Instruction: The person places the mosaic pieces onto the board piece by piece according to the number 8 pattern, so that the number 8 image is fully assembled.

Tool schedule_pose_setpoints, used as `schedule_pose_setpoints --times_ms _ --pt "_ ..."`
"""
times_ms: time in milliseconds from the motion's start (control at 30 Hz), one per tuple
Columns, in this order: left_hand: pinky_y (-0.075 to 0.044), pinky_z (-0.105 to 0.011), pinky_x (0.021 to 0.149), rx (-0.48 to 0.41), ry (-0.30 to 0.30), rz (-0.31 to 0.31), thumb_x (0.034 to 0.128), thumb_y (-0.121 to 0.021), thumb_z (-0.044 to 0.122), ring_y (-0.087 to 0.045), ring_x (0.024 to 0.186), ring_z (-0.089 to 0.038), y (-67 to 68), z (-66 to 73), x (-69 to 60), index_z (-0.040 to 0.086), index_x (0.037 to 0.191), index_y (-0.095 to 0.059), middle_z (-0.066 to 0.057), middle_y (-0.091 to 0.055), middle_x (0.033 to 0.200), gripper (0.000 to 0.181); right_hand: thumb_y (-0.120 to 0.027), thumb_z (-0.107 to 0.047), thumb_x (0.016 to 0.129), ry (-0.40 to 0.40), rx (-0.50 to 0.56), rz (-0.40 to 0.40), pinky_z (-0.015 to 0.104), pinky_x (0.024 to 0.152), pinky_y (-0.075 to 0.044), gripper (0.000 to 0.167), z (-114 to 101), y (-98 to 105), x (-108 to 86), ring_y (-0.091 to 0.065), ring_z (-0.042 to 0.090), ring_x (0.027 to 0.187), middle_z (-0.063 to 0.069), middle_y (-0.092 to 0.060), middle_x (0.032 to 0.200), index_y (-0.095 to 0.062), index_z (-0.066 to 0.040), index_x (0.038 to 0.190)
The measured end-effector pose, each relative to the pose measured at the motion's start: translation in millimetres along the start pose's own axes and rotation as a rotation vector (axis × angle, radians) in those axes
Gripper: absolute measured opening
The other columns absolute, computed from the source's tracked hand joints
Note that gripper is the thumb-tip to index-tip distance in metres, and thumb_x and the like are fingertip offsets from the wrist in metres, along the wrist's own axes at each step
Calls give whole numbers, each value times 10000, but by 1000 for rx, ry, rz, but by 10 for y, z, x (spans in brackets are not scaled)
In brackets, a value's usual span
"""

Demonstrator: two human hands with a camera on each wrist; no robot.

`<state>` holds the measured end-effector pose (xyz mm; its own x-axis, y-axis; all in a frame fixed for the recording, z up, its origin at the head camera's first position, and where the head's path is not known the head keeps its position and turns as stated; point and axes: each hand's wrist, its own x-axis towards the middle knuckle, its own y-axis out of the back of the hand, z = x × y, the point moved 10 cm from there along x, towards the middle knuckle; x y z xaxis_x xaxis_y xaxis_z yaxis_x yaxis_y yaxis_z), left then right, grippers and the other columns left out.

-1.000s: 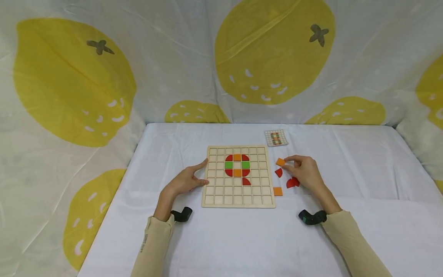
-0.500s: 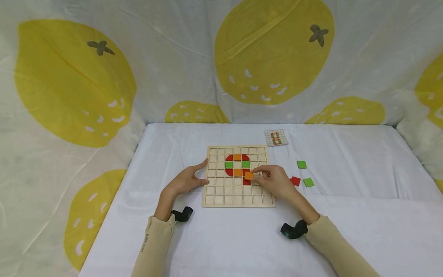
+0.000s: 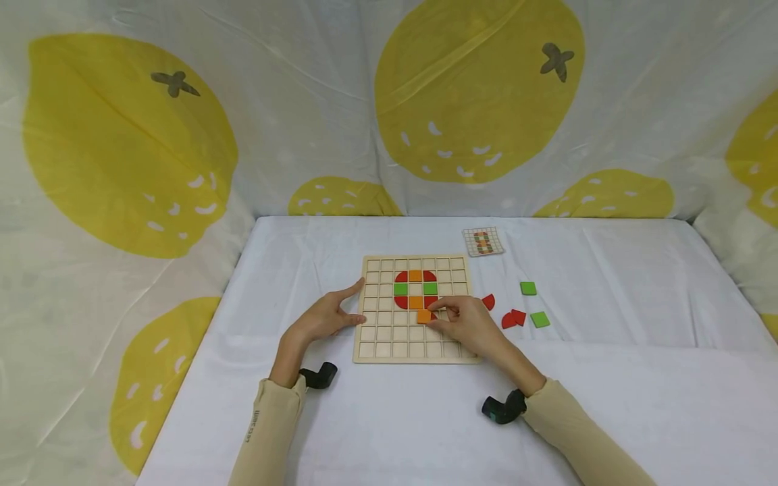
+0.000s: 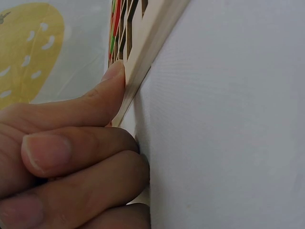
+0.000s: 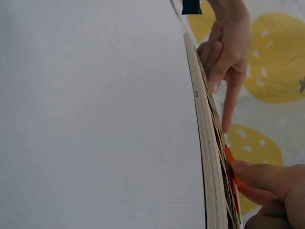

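A wooden grid board (image 3: 384, 350) lies on the table with red, orange and green pieces set in its upper middle cells. The left hand (image 3: 323, 317) touches the board's left edge with thumb and forefinger; in the left wrist view the other fingers of that hand (image 4: 76, 162) are curled. Between thumb and forefinger the right hand (image 3: 471, 325) pinches an orange square (image 3: 423, 316), held over a cell just below the lower orange piece and beside a partly covered red piece. The right wrist view shows the orange square (image 5: 229, 155) at the fingertips of the right hand (image 5: 276, 191), low against the board.
Right of the board lie red quarter-round pieces (image 3: 508, 320), one of them partly behind the right hand, and two green squares (image 3: 528, 289). A small pattern card (image 3: 483, 241) is beyond the board's upper right corner. White cloth (image 3: 395, 418) covers the table.
The right hand has carried the orange square from the loose pieces leftward onto the board, lately a little farther left and down. The left hand stays at the board's edge.
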<state>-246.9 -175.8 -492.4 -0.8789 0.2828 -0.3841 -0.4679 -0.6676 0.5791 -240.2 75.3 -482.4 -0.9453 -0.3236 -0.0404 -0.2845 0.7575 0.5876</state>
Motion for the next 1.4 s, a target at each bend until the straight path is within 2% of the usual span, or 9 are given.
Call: schedule_pose_setpoints --times_ms 100,333,533,967,1167,1400 --pt "-353 -254 531 2 -14 -2 962 -752 235 -386 509 -108 -2 14 -3 223 1652 -260 59 -378 532 848 -866 -274 859 16 7 3 237 535 -249 295 -9 -8 -2 -315 106 517 -49 -346 572 -795 -154 1118" --pt "-342 -252 523 -19 -4 -2 956 -759 225 -375 500 -112 -5 3 -3 244 1649 -270 56 -384 523 849 -865 -263 860 54 32 11 237 546 -264 259 -58 -33 2 -320 94 517 -54 -337 560 -805 -170 1095" --pt "-355 -251 524 -22 -9 -11 954 -760 228 -379 497 -109 -15 5 -4 240 1650 -268 53 -397 524 852 -858 -242 867 49 56 -3 222 531 -257 260 -78 -80 15 -336 96 515 -48 -360 560 -805 -149 1104" --pt "-354 -247 531 -16 -3 -12 948 -765 236 -371 485 -109 -2 -9 -8 250 1649 -266 49 -390 517 861 -849 -205 875 54 29 -7 212 536 -245 237 -107 -129 44 -306 72 523 -59 -334 562 -808 -132 1097" --pt "-353 -249 536 -13 -4 -11 947 -766 243 -375 492 -113 -3 -12 -3 252 1650 -267 48 -389 526 862 -846 -237 879 16 41 -1 238 526 -239 244 -39 8 23 -315 115 533 -42 -340 578 -809 -167 1110" --pt "-358 -249 535 -15 0 -11 953 -761 241 -376 493 -110 0 -14 -3 259 1650 -261 53 -381 522 858 -833 -201 888 -25 -2 40 233 527 -256 265 177 369 9 -311 107 547 -39 -328 592 -794 -108 1133"
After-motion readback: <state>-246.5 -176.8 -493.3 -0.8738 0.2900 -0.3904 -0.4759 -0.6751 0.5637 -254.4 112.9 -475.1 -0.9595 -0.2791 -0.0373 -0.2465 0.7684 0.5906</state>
